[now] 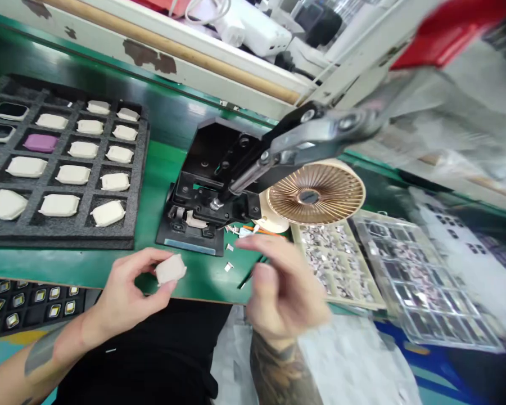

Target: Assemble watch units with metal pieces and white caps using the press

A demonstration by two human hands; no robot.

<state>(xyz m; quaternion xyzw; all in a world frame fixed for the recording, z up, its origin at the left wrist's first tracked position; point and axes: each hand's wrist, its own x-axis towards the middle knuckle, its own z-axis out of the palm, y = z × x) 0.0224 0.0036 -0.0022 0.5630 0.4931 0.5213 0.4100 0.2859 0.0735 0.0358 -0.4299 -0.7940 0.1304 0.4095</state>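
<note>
My left hand [130, 289] pinches a small off-white piece [171, 269], rounded and squarish like a watch case, between thumb and fingers just above the green bench's front edge. Blurred by motion, my right hand [280, 287] is over the bench edge to the right. Its index finger and thumb are apart, with nothing visible between them; the other fingers are partly hidden. Behind both hands stands a black press jig [194, 219] with a metal toggle clamp [312, 132] and a red handle [451, 34]. A pale part [196, 220] shows inside the jig's base.
On the left, a dark foam tray [67, 239] holds several off-white pieces and one purple piece [41, 143]. Right of the jig are a small fan [316, 193], a compartment tray [337, 261] of small parts and a clear divided box [425, 281]. Tiny metal parts [229, 266] lie loose.
</note>
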